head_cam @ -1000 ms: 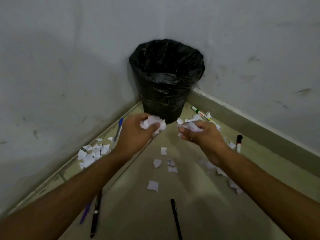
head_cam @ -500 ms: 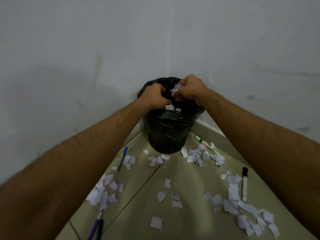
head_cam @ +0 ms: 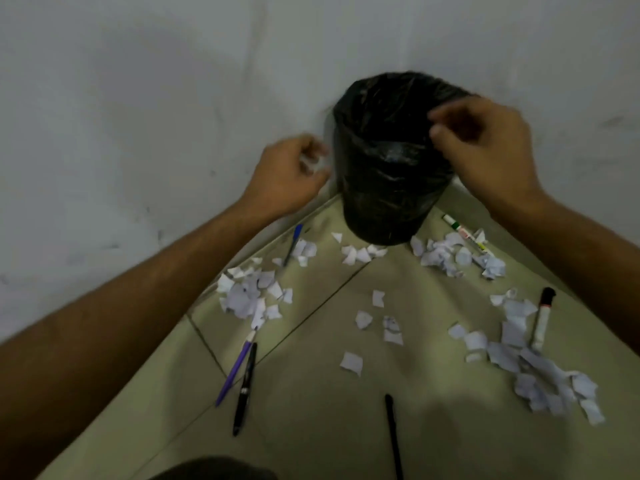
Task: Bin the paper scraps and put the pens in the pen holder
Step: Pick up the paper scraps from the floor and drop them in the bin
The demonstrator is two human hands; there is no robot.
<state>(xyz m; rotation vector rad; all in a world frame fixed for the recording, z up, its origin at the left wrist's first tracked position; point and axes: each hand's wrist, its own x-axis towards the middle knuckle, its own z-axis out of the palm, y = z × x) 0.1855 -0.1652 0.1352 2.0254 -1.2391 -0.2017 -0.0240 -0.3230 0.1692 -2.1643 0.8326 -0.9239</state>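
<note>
Left hand (head_cam: 287,174) curls round a blurred wad of paper scraps (head_cam: 313,161), with the bin (head_cam: 388,195) just to its right. Right hand (head_cam: 485,150) hangs over the bin's rim, fingers loosely apart.

Tiled floor (head_cam: 329,427): bin (head_cam: 388,188), scraps (head_cam: 247,296), pens (head_cam: 245,389).

**A:** What sort of place is this?

**B:** The bare corner of an indoor room. Scuffed, whitish painted walls (head_cam: 138,98) meet above a beige tiled floor (head_cam: 311,420) with dark grout lines.

**A:** Home or office?

**B:** Can't tell. A round waste bin lined with a black plastic bag (head_cam: 388,195) stands in the floor's far corner. Torn white paper scraps (head_cam: 247,297) and scattered pens (head_cam: 245,389) litter the tiles.
</note>
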